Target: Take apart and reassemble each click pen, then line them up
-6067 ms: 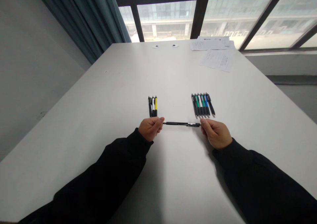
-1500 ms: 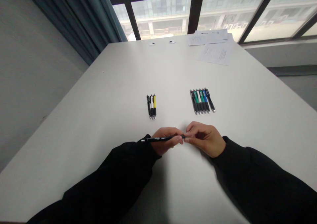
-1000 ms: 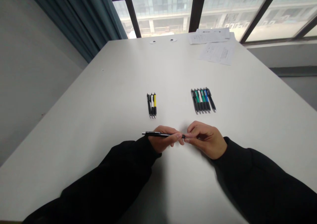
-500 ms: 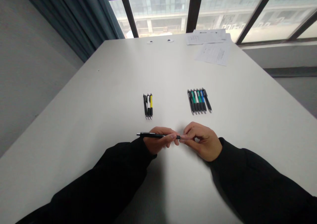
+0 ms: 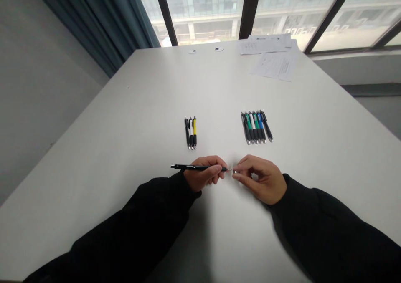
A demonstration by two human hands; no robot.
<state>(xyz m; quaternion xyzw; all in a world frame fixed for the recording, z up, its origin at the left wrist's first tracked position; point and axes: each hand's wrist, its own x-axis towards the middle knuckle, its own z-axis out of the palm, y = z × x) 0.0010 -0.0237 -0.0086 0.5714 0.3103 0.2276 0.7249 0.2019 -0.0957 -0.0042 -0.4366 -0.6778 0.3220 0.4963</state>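
My left hand is closed around a black pen, which lies nearly level with its button end to the left. A thin refill tip sticks out of the pen's right end. Just right of it, the thumb and forefinger of my right hand pinch a small silver pen tip cone, a little apart from the barrel. Beyond my left hand lie three pens: black, white and yellow. Beyond my right hand is a row of several pens in black, green, white and blue.
The white table carries loose printed papers at its far right and two small white oval pieces with dark spots along the far edge. Windows and a blue curtain stand behind it.
My right hand has drawn slightly away to the right with the silver cone, which has come off the pen. The thin refill tip now shows between my hands.
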